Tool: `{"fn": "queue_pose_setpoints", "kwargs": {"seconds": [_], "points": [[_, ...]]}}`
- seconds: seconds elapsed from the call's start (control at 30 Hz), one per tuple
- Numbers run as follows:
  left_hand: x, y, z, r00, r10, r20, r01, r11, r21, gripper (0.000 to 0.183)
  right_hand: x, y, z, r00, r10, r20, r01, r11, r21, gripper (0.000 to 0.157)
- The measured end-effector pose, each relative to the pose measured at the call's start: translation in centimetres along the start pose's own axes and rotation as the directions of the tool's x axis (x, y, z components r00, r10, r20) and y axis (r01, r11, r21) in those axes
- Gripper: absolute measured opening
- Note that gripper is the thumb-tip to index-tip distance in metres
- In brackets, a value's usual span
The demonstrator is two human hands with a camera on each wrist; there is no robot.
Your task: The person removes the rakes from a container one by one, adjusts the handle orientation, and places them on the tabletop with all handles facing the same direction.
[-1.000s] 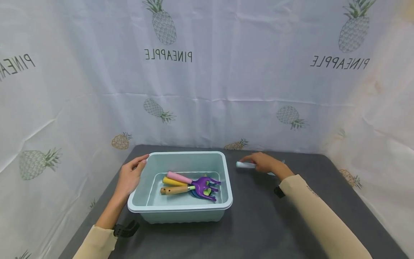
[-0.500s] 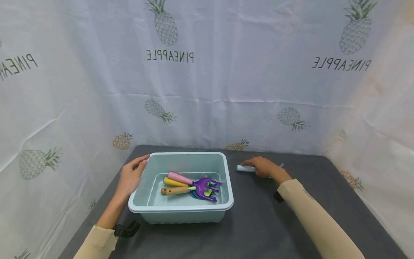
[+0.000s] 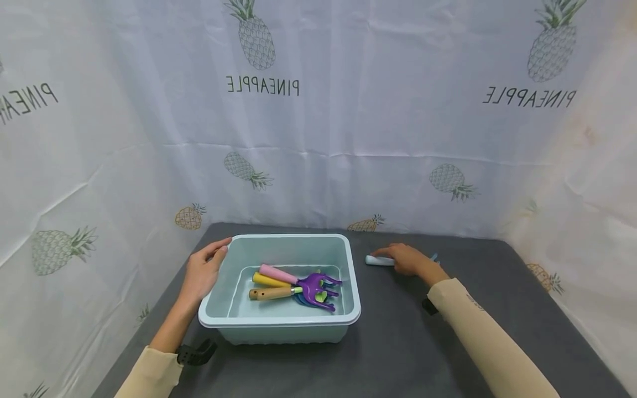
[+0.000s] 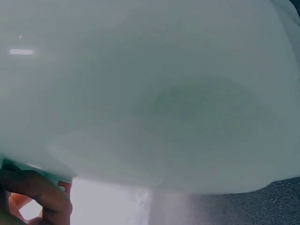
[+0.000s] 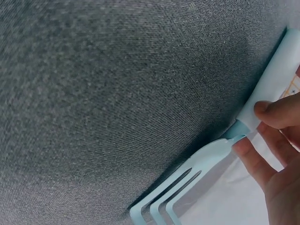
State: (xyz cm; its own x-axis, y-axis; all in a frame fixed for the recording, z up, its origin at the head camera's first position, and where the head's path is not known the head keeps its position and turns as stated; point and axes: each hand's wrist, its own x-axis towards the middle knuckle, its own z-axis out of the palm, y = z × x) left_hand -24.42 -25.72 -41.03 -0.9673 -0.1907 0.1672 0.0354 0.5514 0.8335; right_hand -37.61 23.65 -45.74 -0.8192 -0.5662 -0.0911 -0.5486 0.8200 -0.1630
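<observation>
In the head view my left hand (image 3: 201,273) grips the left rim of a pale blue-green plastic basin (image 3: 283,333); part of its curled fingers (image 4: 51,199) shows in the left wrist view. Inside the basin lie garden hand tools: a purple hand rake (image 3: 312,288) on top, with pink (image 3: 276,273), yellow (image 3: 269,281) and wooden (image 3: 271,293) handles pointing left. To the basin's right, my right hand (image 3: 409,260) pinches a light blue hand rake (image 5: 269,79) by its handle, close to the neck. Its bent tines (image 5: 171,201) are down by the dark cloth.
A dark grey cloth (image 3: 388,342) covers the table. White curtains (image 3: 323,121) with pineapple prints hang behind and along both sides. Black straps sit at both wrists, the left one (image 3: 196,352) close to the basin's front left corner.
The right hand and light blue rake have come slightly nearer, and the rake's handle lies more level. The left hand stays on the basin; the whole head view has shifted a little.
</observation>
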Motion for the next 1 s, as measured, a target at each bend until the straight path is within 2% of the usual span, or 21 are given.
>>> {"fn": "queue_pose_setpoints", "kwargs": {"seconds": [0.13, 0.4, 0.73, 1.0], "points": [[0.0, -0.2, 0.0, 1.000, -0.006, 0.003, 0.006, 1.000, -0.003, 0.049, 0.0, -0.2, 0.1, 1.000, 0.004, -0.019, -0.004, 1.000, -0.012, 0.073], [0.1, -0.4, 0.2, 1.000, 0.011, -0.002, -0.011, 1.000, 0.001, 0.050, 0.1, -0.7, 0.4, 0.998, 0.066, -0.016, -0.066, 0.998, -0.022, 0.070], [0.2, -0.3, 0.2, 1.000, 0.000, 0.001, 0.000, 1.000, -0.008, 0.050, 0.2, -0.9, 0.3, 0.996, 0.084, -0.020, -0.085, 0.995, -0.043, 0.069], [0.1, -0.3, 0.1, 1.000, -0.001, -0.001, 0.001, 1.000, -0.008, 0.050, 0.3, -0.9, -0.7, 0.995, 0.100, -0.012, -0.100, 0.994, -0.036, 0.066]]}}
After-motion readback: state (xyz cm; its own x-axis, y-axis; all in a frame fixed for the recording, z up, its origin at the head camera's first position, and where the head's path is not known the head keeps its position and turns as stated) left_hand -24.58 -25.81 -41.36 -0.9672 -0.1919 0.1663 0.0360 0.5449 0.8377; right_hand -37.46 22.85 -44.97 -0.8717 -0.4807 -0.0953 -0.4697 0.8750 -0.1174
